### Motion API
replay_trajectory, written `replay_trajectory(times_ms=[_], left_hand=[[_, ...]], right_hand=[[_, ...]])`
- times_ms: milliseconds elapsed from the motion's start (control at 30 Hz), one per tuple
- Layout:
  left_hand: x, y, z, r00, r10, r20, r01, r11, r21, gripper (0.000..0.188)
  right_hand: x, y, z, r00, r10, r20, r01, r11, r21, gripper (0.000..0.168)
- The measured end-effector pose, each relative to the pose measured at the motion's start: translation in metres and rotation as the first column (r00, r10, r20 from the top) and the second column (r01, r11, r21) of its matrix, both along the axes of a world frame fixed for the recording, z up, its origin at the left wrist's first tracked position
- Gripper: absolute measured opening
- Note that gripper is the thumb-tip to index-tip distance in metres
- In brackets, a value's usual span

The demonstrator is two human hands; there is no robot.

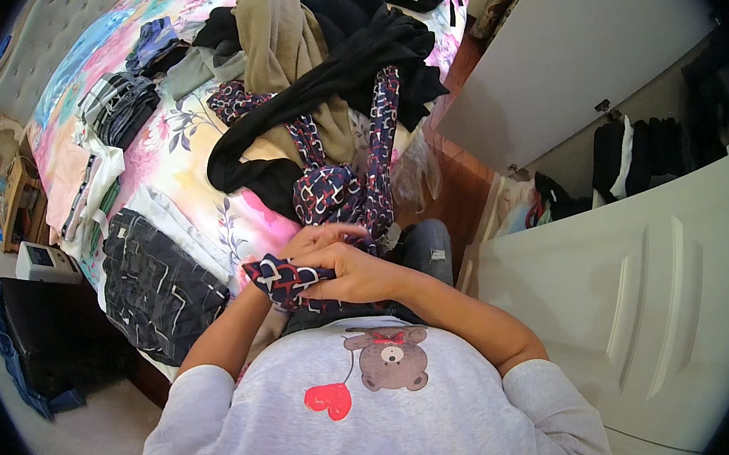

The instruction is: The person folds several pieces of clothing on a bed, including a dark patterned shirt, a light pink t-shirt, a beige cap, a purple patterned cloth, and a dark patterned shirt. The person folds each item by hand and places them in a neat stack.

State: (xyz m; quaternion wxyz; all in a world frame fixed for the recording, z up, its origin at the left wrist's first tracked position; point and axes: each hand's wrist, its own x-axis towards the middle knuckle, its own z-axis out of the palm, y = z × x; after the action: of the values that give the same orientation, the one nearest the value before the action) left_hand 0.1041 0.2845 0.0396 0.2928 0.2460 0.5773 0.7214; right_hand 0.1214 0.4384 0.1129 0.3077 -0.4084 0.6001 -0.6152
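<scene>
Both my hands are close to my body at the bed's near edge. My right hand (349, 274) grips a bunched part of a navy patterned garment (332, 194) with red and white shapes. My left hand (323, 234) lies just beyond it, partly hidden behind the cloth and the other hand; whether its fingers hold fabric I cannot tell. The garment runs from my hands onto the bed, where long strips of it spread among other clothes. A long black garment (301, 100) crosses over part of it, and a tan knit garment (279, 33) lies beneath.
A floral bedspread (191, 145) covers the bed. To the left lie a folded black patterned garment (161, 284), pink and white clothes (78, 187) and dark folded clothes (123, 109). A white cabinet door (636, 282) stands at the right. Clear plastic (415, 177) hangs at the bed's edge.
</scene>
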Motion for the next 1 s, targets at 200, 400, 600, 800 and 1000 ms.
replay_trajectory(times_ms=[200, 400, 600, 800, 1000], left_hand=[[0.062, -0.029, 0.002, 0.926, 0.223, -0.304, -0.313, 0.905, -0.287, 0.031], [0.081, -0.091, 0.062, 0.485, 0.705, -0.517, -0.874, 0.397, -0.279, 0.031], [0.069, -0.135, 0.101, 0.13, 0.957, -0.26, -0.971, 0.175, 0.161, 0.024], [0.08, -0.125, 0.043, 0.705, 0.461, -0.539, -0.629, 0.057, -0.775, 0.024], [0.058, -0.086, 0.013, 0.595, 0.321, -0.736, -0.799, 0.145, -0.583, 0.042]], right_hand=[[0.007, 0.017, -0.004, 0.994, -0.106, -0.006, 0.106, 0.994, 0.04, 0.048], [0.018, 0.039, -0.019, 0.932, -0.16, -0.325, 0.231, 0.953, 0.194, 0.045], [0.031, 0.032, -0.046, 0.956, -0.135, -0.259, 0.194, 0.957, 0.217, 0.039], [0.04, 0.039, -0.093, 0.937, 0.089, -0.337, 0.123, 0.82, 0.559, 0.034], [0.041, 0.043, -0.111, 0.956, 0.078, -0.283, 0.111, 0.796, 0.595, 0.034]])
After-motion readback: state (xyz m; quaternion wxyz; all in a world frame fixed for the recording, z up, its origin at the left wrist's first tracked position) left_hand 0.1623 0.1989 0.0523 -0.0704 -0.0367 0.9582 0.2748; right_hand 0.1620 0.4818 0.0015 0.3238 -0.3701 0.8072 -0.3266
